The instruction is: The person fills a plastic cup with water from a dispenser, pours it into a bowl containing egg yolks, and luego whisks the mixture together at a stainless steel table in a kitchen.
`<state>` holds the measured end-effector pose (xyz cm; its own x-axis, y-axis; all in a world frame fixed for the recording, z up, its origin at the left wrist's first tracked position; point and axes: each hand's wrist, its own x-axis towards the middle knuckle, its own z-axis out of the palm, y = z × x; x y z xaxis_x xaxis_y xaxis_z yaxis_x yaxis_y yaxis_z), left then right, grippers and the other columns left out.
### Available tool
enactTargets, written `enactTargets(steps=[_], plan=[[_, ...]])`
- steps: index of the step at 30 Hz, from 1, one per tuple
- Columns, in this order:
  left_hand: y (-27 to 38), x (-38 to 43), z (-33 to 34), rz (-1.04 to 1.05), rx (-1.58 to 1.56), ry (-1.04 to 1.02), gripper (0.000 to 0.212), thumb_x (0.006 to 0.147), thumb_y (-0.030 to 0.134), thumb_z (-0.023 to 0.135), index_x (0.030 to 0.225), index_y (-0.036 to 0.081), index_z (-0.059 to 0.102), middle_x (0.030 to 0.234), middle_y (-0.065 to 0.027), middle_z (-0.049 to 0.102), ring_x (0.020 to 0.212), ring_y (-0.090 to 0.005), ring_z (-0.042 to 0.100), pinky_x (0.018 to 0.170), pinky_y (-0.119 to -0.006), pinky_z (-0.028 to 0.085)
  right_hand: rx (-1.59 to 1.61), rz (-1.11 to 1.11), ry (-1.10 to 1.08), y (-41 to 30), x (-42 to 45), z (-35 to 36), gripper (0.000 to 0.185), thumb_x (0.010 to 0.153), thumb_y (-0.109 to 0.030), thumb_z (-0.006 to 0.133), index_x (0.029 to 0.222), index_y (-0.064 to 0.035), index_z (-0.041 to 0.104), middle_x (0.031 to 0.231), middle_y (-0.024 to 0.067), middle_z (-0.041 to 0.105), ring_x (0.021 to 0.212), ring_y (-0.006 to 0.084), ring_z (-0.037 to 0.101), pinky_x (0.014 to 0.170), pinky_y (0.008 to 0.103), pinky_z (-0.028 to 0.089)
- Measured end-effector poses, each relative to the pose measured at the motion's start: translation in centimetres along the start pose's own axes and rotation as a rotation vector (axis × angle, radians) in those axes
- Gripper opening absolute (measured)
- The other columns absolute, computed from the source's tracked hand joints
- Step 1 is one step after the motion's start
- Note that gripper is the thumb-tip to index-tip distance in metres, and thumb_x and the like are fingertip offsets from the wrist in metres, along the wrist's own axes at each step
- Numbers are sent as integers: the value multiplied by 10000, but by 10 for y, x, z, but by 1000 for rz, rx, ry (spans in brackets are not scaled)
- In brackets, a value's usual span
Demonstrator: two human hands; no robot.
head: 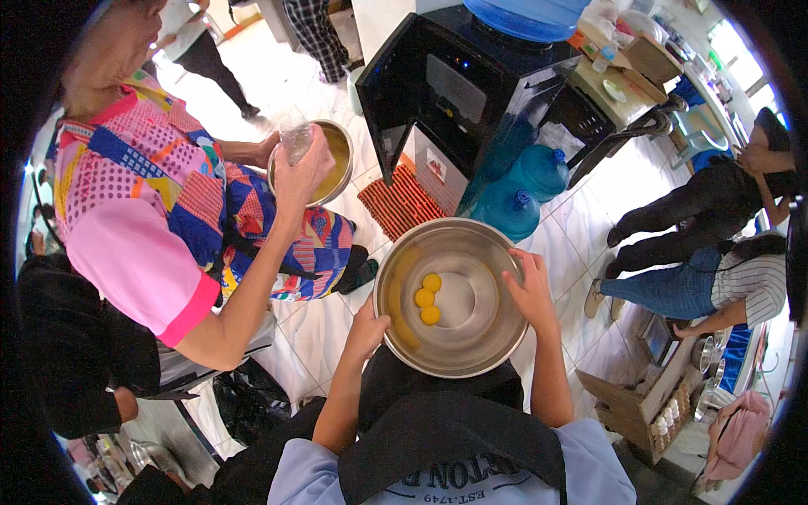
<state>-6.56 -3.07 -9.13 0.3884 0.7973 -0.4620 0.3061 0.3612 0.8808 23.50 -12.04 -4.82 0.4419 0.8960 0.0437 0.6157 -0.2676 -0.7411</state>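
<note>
A wide stainless steel bowl (467, 353) is held before me, over my lap. Several egg yolks (430, 298) lie in it, left of the middle. My left hand (368, 328) grips the bowl's left rim. On the right rim is my right hand (530, 284), fingers over the edge and holding it. At the upper left, a person in a patterned apron (196, 202) holds a smaller metal bowl (341, 173) with yellow liquid in it and a clear plastic cup or container (297, 140) above it.
Ahead stands a black water dispenser (442, 95) with blue water jugs (508, 205) and a striped orange mat (401, 199) near it. Other people (682, 284) stand at the right, near a cardboard box with eggs (666, 416). A black plastic bag (249, 401) lies at the lower left.
</note>
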Motion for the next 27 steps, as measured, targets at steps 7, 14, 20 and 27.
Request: enactTargets(steps=[7,14,20,27], plan=[[4,2,-1,-1,-70,39,664,670,-65,480,1328,9,433,1162,-109,596,1038,-194,571,889,-293,443,-161,-125,139,-27,20,4,592,780,-193,700,1301,-78,443,1254,158,448,1182,327,420,1010,417,337],[-11,0,-7,-55,-180,76,654,674,-64,498,1319,17,435,1151,-106,595,1023,-201,579,842,-299,478,830,-179,-424,-76,95,49,903,702,-263,787,1424,-86,274,1397,112,362,1281,247,351,992,403,384],[-21,1,-24,-48,-184,117,730,659,-55,468,1377,61,411,1208,-129,583,1094,-211,548,947,-311,414,1078,-66,-946,-90,117,65,894,620,-218,823,1358,5,370,1329,104,450,1161,159,490,950,303,437],[-14,23,-37,4,-161,123,743,657,-48,456,1390,60,396,1250,-128,555,1131,-219,526,965,-309,400,1143,-177,-884,-65,121,56,891,587,-221,865,1324,-10,412,1276,81,493,1055,205,574,880,342,496]])
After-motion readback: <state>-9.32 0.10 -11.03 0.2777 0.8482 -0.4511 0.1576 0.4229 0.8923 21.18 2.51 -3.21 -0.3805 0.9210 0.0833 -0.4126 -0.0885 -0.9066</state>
